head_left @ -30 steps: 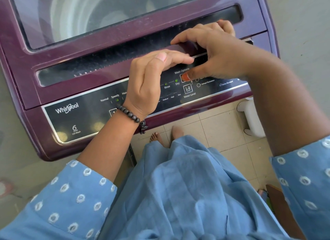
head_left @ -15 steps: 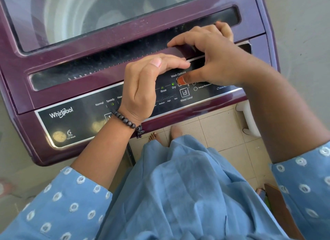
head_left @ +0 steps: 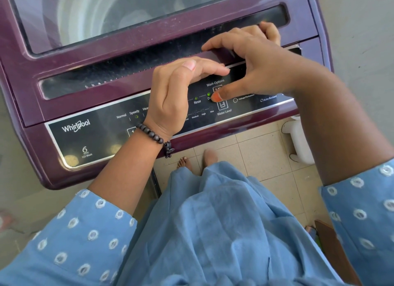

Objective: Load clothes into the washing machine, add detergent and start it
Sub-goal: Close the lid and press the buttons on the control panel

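Tiled floor (head_left: 251,153), washing machine (head_left: 149,45) panel under both hands, right hand (head_left: 253,64) thumb pressing, left hand (head_left: 177,94) relaxed

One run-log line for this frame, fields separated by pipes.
stage: setting wash options | right hand: thumb on black control panel by Wash Options | left hand: above panel, holds nothing | maroon top-load washing machine: lid closed

right hand (head_left: 262,66): thumb on control panel (head_left: 89,136) | left hand (head_left: 177,94): hovers above panel, fingers relaxed

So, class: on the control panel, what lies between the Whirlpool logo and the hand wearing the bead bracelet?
In the head view, the Normal and Speedy labels sit between the Whirlpool logo and the left hand.
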Demonstrator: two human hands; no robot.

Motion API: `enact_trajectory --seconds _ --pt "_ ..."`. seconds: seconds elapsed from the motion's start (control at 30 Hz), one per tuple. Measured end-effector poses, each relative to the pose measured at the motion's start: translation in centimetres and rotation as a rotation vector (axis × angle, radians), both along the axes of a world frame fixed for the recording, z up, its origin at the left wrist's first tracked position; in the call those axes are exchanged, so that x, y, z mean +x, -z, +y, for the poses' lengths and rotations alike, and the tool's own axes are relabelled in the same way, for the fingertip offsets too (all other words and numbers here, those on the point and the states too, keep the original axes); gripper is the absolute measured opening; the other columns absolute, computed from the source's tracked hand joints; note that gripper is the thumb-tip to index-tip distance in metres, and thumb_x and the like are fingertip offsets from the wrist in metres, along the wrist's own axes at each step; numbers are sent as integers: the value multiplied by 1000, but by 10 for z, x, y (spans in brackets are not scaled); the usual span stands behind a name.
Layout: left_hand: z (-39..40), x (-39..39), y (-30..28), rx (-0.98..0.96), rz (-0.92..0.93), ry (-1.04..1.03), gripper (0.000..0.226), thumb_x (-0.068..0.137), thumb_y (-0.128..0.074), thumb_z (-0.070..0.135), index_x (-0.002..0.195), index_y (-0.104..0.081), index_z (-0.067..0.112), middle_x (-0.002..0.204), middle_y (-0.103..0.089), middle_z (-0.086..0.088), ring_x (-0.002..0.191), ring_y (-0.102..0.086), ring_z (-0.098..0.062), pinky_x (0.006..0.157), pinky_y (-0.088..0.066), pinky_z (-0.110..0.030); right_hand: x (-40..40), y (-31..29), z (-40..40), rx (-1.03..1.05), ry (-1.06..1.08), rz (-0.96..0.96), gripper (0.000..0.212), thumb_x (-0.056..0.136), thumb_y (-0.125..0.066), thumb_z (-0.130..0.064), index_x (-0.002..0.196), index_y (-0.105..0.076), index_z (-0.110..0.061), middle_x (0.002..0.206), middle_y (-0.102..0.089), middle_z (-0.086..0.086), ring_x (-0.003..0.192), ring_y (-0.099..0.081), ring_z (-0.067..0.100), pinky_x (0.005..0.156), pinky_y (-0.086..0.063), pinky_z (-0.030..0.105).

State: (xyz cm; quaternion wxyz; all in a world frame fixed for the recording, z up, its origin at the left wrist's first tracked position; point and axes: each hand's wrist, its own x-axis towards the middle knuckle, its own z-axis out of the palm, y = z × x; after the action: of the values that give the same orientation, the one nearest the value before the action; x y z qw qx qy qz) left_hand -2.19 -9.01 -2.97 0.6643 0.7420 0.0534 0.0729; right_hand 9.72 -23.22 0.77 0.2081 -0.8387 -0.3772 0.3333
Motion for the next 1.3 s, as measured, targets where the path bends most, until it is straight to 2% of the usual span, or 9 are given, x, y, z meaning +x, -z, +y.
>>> enact_trajectory --seconds 0.17,0.3,0.4,0.5,0.67,0.77,1.03,1.3 --pt "4 -1 -4 -87 71 29 57 91 -21 31 103 -71 7 105 -72 -13 110 -66 -19 97 -49 -31 -2 0 0 -12 -3 -68 95 50 -55 -75 137 -42 -39 121 -45 -11 120 -27 8 118 -6 54" --pt "20 -10 -7 -52 109 -1 58 91 -19 33 106 -70 9 106 -72 -12 110 -66 -19 97 -50 -31 0 0 4 -53 5 -123 90 57 -59 -73 138 -41 -39 118 -42 -13 129 -31 17 118 1 53" --pt "39 -27 -7 -70 120 -66 60 90 -18 35 106 -69 9 108 -72 -14 112 -66 -22 98 -49 -34 -5 -3 9 -74 4 -159 89 60 -62 -73 138 -41 -38 118 -42 -10 133 -30 22 117 4 60" --pt "52 -43 -5 -109 119 -125 58 92 -18 33 103 -70 10 106 -74 -10 113 -65 -26 101 -48 -39 -16 -5 20 -97 -5 -210 88 67 -69 -68 143 -37 -37 132 -46 -4 138 -28 25 113 9 68" --pt "57 -54 -3 -110 135 -134 59 89 -19 38 108 -68 12 109 -70 -15 116 -64 -25 101 -47 -36 -38 -3 47 -114 -86 -283 105 68 -68 -68 152 -17 -33 141 -42 -2 138 -32 25 109 5 75" --pt "58 -53 -2 -137 120 -144 59 89 -19 38 108 -68 11 109 -70 -16 114 -64 -26 101 -47 -38 -47 0 59 -126 -140 -322 109 69 -67 -69 154 -11 -31 144 -40 -1 138 -32 25 107 4 78" --pt "59 -53 3 -134 85 -156 57 91 -19 32 111 -66 8 109 -69 -16 111 -65 -26 98 -48 -33 -51 3 69 -159 -151 -320 111 69 -67 -67 155 -7 -30 147 -35 -3 140 -27 25 105 6 79" --pt "59 -53 5 -84 46 -172 54 92 -19 27 109 -67 8 108 -70 -15 110 -66 -27 96 -51 -37 -51 9 66 -146 -142 -331 112 70 -62 -71 155 -6 -26 149 -32 -4 142 -23 23 106 11 77"
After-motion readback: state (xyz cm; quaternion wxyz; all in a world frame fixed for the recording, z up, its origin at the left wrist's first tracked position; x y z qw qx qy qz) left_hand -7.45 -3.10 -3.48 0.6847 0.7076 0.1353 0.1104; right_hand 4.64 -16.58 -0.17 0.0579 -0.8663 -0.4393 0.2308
